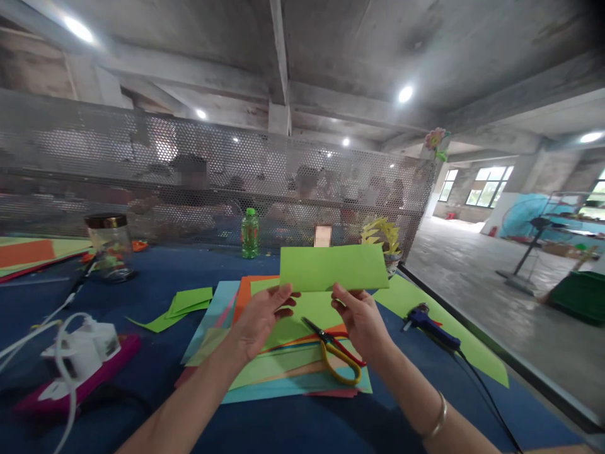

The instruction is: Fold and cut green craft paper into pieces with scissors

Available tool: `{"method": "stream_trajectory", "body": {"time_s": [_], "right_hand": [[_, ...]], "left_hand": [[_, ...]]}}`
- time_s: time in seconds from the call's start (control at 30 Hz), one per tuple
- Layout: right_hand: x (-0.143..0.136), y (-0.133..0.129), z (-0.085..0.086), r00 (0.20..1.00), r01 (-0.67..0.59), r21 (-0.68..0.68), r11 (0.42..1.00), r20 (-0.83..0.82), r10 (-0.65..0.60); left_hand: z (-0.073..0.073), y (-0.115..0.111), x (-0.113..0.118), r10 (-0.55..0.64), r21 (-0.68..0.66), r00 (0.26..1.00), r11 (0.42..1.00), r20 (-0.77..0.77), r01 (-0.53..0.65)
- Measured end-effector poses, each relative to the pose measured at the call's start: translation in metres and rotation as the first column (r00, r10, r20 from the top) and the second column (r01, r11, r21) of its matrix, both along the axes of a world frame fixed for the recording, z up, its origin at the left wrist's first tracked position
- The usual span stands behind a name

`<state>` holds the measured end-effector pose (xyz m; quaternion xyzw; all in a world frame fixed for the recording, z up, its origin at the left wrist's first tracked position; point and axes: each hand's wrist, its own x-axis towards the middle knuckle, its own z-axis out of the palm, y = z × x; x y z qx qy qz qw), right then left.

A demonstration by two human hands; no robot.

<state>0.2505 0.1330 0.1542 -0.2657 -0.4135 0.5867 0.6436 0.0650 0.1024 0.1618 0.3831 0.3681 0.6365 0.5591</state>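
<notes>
Between my two hands a green sheet of paper [333, 267] is held up above the table, its long side running left to right. My left hand [265, 310] pinches its lower left edge, thumb in front. My right hand [362, 315] grips the lower edge right of the middle, also thumb in front. Below lies a stack of coloured paper [265, 375] in green, orange and blue. On it rest scissors [333, 350] with red and yellow handles, blades pointing up and left, close to my right hand. Smaller green paper pieces [189, 302] lie to the left.
A blue glue gun [435, 328] lies on green paper [486, 359] at the right. On the left stand a lidded jar [111, 249] and a magenta power strip [113, 359] with white plugs and cables. A green bottle [250, 234] stands before the perforated metal screen [283, 170].
</notes>
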Motion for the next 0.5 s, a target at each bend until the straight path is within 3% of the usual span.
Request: {"method": "stream_trajectory", "body": {"time_s": [0.07,0.23,0.5], "right_hand": [[-0.006,-0.005,-0.003,0.999,-0.027,0.009,1.000,0.035,0.027],[-0.015,-0.012,-0.007,0.994,-0.046,0.041,0.998,0.103,0.041],[0.006,0.005,0.000,0.997,0.072,0.045,0.996,0.005,-0.072]], "left_hand": [[-0.004,-0.002,0.009,-0.013,0.002,0.999,1.000,-0.044,0.013],[-0.011,-0.002,0.016,0.109,0.073,0.992,0.992,-0.067,-0.104],[-0.014,0.005,-0.002,0.233,0.071,0.969,0.971,-0.080,-0.228]]}}
